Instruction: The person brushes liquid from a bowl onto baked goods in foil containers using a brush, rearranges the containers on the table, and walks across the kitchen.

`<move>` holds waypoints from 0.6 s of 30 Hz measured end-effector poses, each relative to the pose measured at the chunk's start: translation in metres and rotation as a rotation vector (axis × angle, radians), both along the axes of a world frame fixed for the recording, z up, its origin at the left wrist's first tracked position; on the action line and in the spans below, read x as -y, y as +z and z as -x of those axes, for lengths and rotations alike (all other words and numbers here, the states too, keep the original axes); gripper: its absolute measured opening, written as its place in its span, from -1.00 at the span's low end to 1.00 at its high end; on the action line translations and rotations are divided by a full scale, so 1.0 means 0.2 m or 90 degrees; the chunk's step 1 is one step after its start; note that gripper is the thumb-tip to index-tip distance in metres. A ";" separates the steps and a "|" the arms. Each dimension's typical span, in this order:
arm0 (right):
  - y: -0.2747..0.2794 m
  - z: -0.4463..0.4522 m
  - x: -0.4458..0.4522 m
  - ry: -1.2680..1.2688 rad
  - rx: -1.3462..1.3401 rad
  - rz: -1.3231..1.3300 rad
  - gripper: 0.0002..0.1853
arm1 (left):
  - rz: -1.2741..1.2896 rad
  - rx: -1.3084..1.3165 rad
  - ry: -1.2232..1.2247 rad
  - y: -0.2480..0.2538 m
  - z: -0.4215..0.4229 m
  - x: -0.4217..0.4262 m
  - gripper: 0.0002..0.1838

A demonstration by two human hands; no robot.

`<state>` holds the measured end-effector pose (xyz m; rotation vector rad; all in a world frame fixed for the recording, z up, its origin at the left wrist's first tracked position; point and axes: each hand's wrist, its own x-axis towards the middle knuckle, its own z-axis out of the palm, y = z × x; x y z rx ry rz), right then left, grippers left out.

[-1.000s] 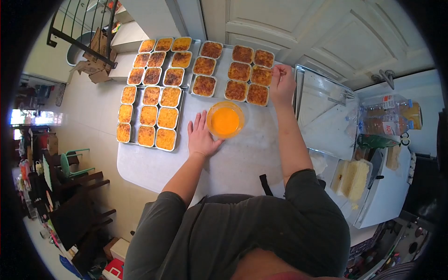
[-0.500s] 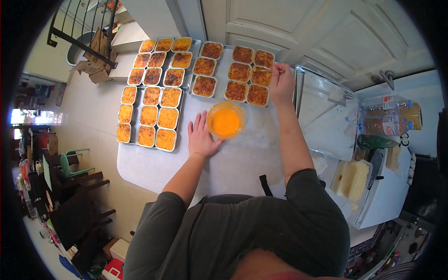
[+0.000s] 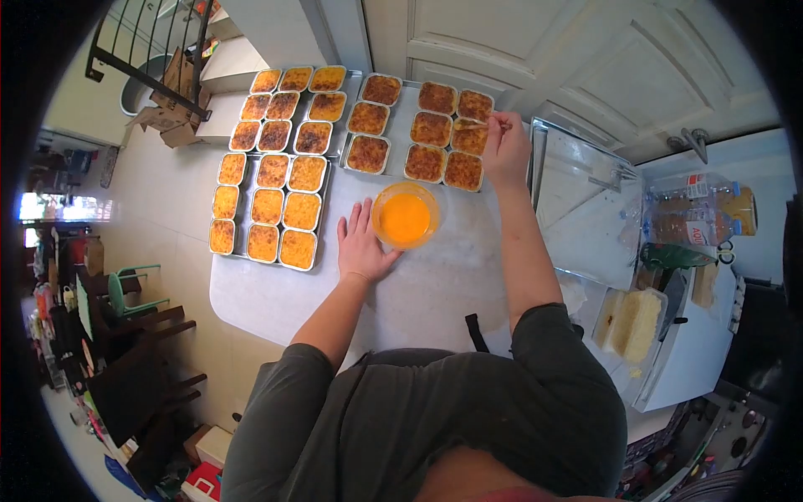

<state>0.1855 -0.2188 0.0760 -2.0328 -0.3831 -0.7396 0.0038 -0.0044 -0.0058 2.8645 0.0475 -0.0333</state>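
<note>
My left hand (image 3: 365,247) lies flat on the pale table (image 3: 435,293), fingers stretched out, its thumb side close against a clear bowl (image 3: 406,216) of bright orange-yellow liquid. My right hand (image 3: 507,152) is closed in a pinch on what looks like a small brush (image 3: 475,125); most of it is hidden by the fingers. Its pale end reaches over a browned baked dish in a foil tub (image 3: 468,139), in the right-hand column of the far tray. More browned foil tubs (image 3: 431,130) stand around it.
Several more foil tubs (image 3: 284,205) with yellow-orange tops fill trays on the left. To the right are a bare metal tray (image 3: 585,201), plastic bottles (image 3: 698,226) and a container of pale yellow food (image 3: 637,326). A panelled door (image 3: 519,42) borders the table's far side.
My right hand has shifted very slightly, and the pale end it holds sits a little further left across the same tub. My left hand and the bowl stay put.
</note>
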 end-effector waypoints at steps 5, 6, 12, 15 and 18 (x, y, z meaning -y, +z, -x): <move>-0.04 -0.04 0.01 -0.011 0.033 -0.005 -0.90 | -0.003 -0.001 0.001 0.00 0.00 0.00 -0.06; -0.03 -0.03 0.01 -0.011 0.026 0.002 -0.90 | -0.001 0.000 0.001 0.00 0.00 0.00 -0.06; -0.01 -0.01 0.02 0.010 -0.014 -0.012 -0.91 | 0.005 -0.002 0.003 0.01 0.00 0.00 -0.06; 0.00 0.00 0.01 0.012 -0.019 -0.024 -0.92 | -0.001 -0.004 0.004 0.01 0.00 0.00 -0.05; 0.00 0.00 0.01 0.019 -0.009 0.001 -0.93 | -0.008 -0.006 0.003 0.00 0.00 0.01 -0.05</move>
